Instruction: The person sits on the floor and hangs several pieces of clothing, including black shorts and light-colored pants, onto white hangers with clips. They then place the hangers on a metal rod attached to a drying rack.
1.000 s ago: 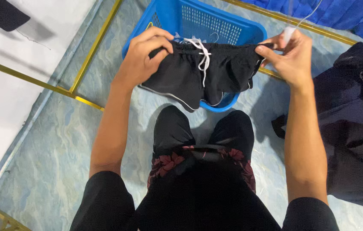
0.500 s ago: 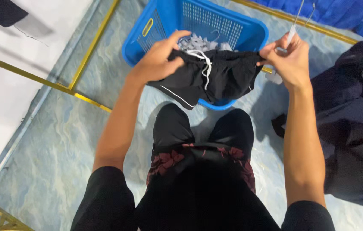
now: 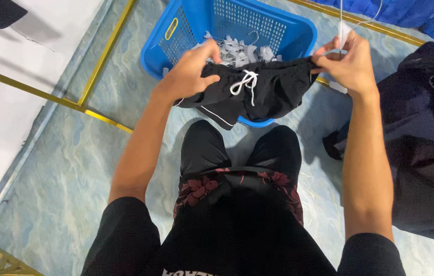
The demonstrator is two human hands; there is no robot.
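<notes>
A pair of black shorts (image 3: 268,94) with a white drawstring hangs stretched between my hands over the near rim of a blue plastic basket (image 3: 186,30). My left hand (image 3: 189,71) grips the left end of the waistband. My right hand (image 3: 344,64) pinches the right end, together with a white clip of a hanger whose wire runs up out of view. Several grey-white hangers (image 3: 237,51) lie inside the basket.
A heap of dark clothes (image 3: 421,143) lies on the floor at the right. Gold strips (image 3: 99,71) cross the pale blue marbled floor at the left. Blue cloth (image 3: 411,13) sits at the top right. My knees are below the basket.
Both hands have lifted the shorts a little and stretched the waistband wider. The view has shifted, so more of the basket's inside shows.
</notes>
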